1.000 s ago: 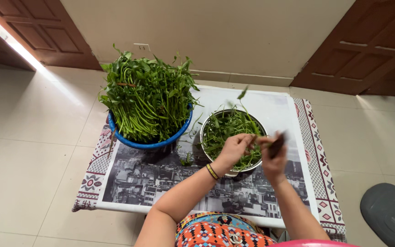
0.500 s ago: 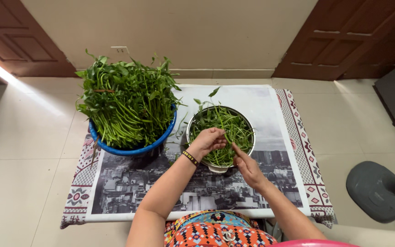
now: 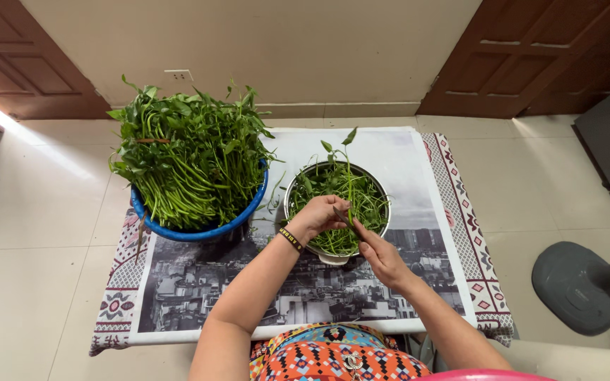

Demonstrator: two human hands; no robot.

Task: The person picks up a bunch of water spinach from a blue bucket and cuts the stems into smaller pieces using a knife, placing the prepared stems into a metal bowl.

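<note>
**Two hands working a green stalk over a steel bowl**

I am watching the left hand [image 3: 317, 217] pinching a leafy stalk [image 3: 346, 166] upright, while the right hand [image 3: 381, 257] is gripping its lower end. Both are hovering over the steel bowl [image 3: 298, 189], probably so trimmings fall in. The blue basin [image 3: 199, 229] of uncut greens [image 3: 188, 159] is sitting just beside it, within easy reach.

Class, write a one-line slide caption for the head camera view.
Both hands, left hand and right hand, hold a leafy green stem over a steel bowl.
</note>
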